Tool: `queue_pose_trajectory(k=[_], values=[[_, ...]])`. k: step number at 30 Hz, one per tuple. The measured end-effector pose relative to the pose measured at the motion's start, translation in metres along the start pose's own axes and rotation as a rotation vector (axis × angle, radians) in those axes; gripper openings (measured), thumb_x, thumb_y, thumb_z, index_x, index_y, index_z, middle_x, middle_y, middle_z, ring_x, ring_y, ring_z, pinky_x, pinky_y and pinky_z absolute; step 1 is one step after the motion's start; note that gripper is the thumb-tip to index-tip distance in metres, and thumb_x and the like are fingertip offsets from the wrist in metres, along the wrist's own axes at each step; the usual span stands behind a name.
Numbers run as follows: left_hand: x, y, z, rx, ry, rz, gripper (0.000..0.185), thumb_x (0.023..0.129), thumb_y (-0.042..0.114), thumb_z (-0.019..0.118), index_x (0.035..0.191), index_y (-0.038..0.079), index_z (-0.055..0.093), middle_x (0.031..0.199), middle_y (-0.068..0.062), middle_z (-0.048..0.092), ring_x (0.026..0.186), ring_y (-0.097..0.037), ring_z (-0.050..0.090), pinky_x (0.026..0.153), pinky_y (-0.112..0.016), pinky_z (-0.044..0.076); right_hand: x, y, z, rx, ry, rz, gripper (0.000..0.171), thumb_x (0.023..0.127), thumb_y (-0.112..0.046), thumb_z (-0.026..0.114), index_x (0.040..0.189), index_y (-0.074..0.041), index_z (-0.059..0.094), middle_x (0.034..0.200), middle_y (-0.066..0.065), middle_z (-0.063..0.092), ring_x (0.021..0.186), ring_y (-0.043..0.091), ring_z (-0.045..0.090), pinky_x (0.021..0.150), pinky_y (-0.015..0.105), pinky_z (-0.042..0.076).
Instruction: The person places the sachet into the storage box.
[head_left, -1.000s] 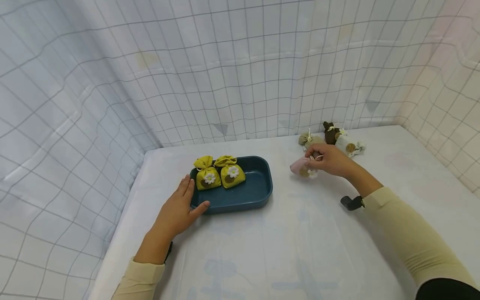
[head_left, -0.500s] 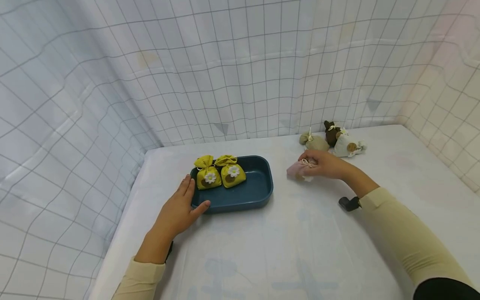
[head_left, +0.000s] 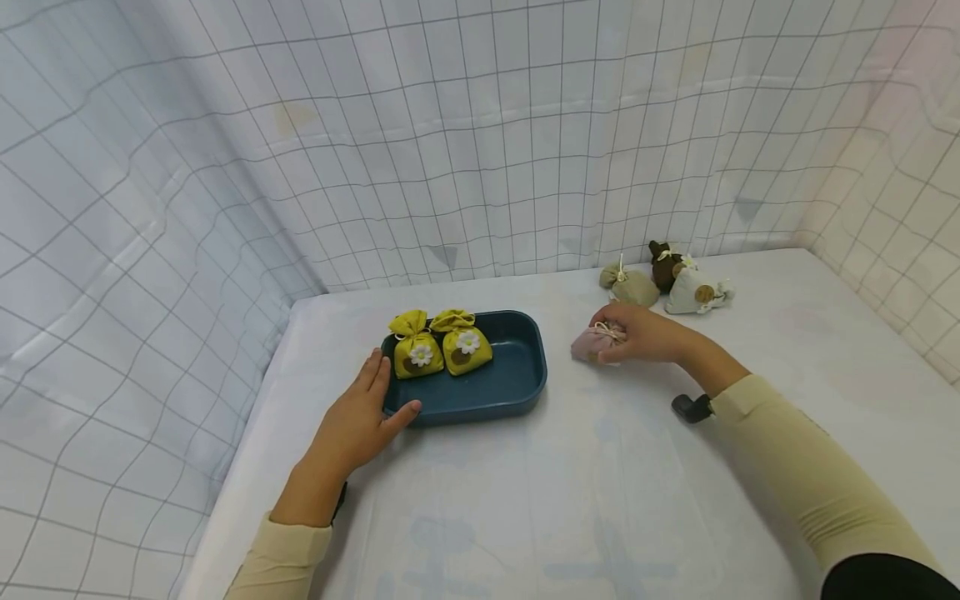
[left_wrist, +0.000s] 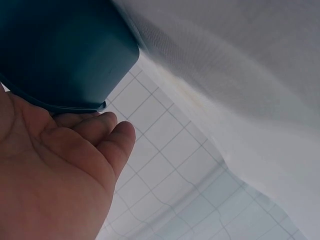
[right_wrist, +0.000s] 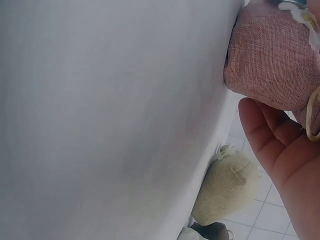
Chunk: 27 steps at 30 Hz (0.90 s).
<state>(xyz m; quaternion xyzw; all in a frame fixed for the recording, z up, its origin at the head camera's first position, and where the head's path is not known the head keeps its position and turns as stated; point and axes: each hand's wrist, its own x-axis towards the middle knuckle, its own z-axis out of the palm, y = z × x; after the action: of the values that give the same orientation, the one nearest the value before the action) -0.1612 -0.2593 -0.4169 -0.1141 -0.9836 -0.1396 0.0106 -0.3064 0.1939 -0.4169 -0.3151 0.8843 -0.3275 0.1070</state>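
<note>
Pink sachet (head_left: pixel 590 342) held by right hand (head_left: pixel 639 333) beside tray (head_left: pixel 517 392).

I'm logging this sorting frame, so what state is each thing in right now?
Blue tray: on the table, holding two sachets.
Yellow sachets: upright, side by side in the tray.
Pink sachet: on the table, gripped.
Right hand: holds the pink sachet.
Left hand: flat against the tray's corner.
Tan, brown and white sachets: clustered by the curtain.
</note>
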Motion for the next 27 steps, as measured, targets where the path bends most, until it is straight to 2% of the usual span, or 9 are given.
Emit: queue_pose_trajectory(k=[6, 15, 27], values=[[0.0, -0.002, 0.003, 0.005, -0.006, -0.004, 0.098, 0.097, 0.066, 0.046, 0.156, -0.006, 0.016, 0.164, -0.021, 0.005, 0.147, -0.04, 0.017, 0.111, -0.057, 0.031, 0.001, 0.0, 0.002, -0.009, 0.032, -0.007, 0.039, 0.084, -0.016, 0.079, 0.119, -0.012, 0.064, 0.115, 0.004, 0.062, 0.102, 0.022, 0.054, 0.088, 0.041, 0.046], [0.001, -0.002, 0.003, 0.002, 0.0, -0.002, 0.098, 0.096, 0.066, 0.046, 0.156, -0.006, 0.016, 0.164, -0.021, 0.005, 0.147, -0.04, 0.018, 0.11, -0.057, 0.032, 0.003, -0.007, -0.002, -0.006, 0.062, -0.009, 0.037, 0.085, -0.017, 0.08, 0.118, -0.014, 0.064, 0.106, 0.004, 0.064, 0.09, 0.02, 0.056, 0.077, 0.037, 0.049], [-0.001, 0.001, 0.0, 0.001, -0.002, -0.01, 0.098, 0.097, 0.066, 0.046, 0.156, -0.006, 0.016, 0.164, -0.02, 0.006, 0.147, -0.04, 0.018, 0.11, -0.057, 0.032, 0.009, -0.036, -0.015, -0.031, 0.032, -0.06, 0.035, 0.086, -0.012, 0.076, 0.119, -0.013, 0.063, 0.107, 0.004, 0.063, 0.092, 0.02, 0.056, 0.074, 0.035, 0.05]])
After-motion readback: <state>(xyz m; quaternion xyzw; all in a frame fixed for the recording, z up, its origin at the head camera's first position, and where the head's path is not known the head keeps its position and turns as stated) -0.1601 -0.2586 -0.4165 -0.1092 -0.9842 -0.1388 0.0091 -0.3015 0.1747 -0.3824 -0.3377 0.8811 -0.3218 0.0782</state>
